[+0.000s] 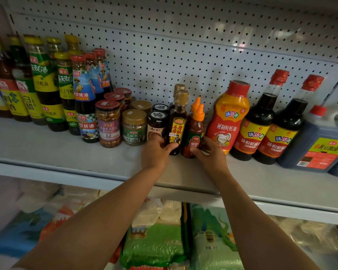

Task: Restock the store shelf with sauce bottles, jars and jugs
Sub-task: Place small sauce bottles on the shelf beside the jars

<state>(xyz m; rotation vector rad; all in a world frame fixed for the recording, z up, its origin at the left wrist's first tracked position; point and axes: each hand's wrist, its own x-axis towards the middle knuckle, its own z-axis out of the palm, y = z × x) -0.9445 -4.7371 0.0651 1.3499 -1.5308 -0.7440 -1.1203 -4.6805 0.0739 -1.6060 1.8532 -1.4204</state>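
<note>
- gripping the base of the small dark sesame-oil bottle (177, 125) with the gold cap, the left hand (155, 152) has its fingers curled round the left side and its thumb across the lower front; the bottle stands upright on the grey shelf (66, 152), at the front of its row.
- the right hand (208, 152) pinches the foot of the orange-nozzled chili sauce bottle (194, 133) just beside it, fingers curled round its right side, the bottle upright and touching or nearly touching the oil bottle.
- judged from this, the step is setting the two front bottles square in their rows; it would go best by sliding them from the base, as held, since both are tall and narrow and would tip if pushed high up.
- each has a twin directly behind, so a gentle push back should close the gap without knocking the rear one.
- to the left the black-lidded jar (156, 125) sits close against the left knuckles; the hand should draw straight out.
- to the right the red-capped oyster sauce squeeze bottle (228, 115) stands near; labels should face front.
</note>
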